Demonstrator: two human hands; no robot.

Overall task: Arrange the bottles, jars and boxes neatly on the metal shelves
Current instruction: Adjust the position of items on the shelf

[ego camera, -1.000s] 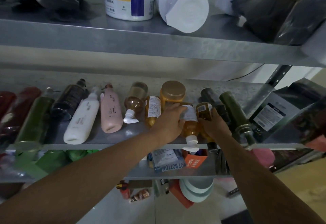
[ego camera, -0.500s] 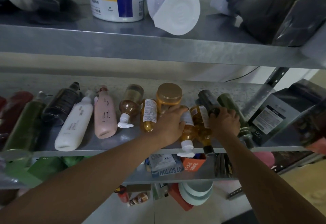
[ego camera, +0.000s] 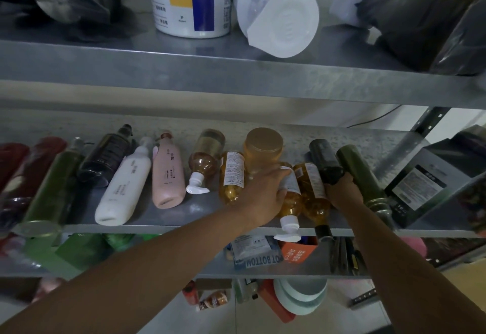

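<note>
Since a second back, the right hand (ego camera: 343, 191) has crossed off the amber bottles onto the dark bottle (ego camera: 324, 157), and now its fingers are curled round that bottle's near end. The left hand (ego camera: 263, 194) has barely budged: its fingers are wrapped over the label of the amber pump bottle (ego camera: 290, 203), holding it down. Head view, and it's the only one we get: both bottles lie on their sides on the middle shelf (ego camera: 157, 228), packed into a row with a black-capped amber bottle (ego camera: 311, 189) between them, a green bottle (ego camera: 360, 173) just right of the dark one and a gold-lidded jar (ego camera: 263, 144) standing behind. That white pump head is poking out past the shelf's front edge, so watch it! My read is that these are smooth, round, liquid-filled bodies, moderately heavy and keen to roll on bare metal. Best taken round the middle of the barrel with a full wrap, never by the pump neck, and the neighbours want steadying while one is stood up.
</note>
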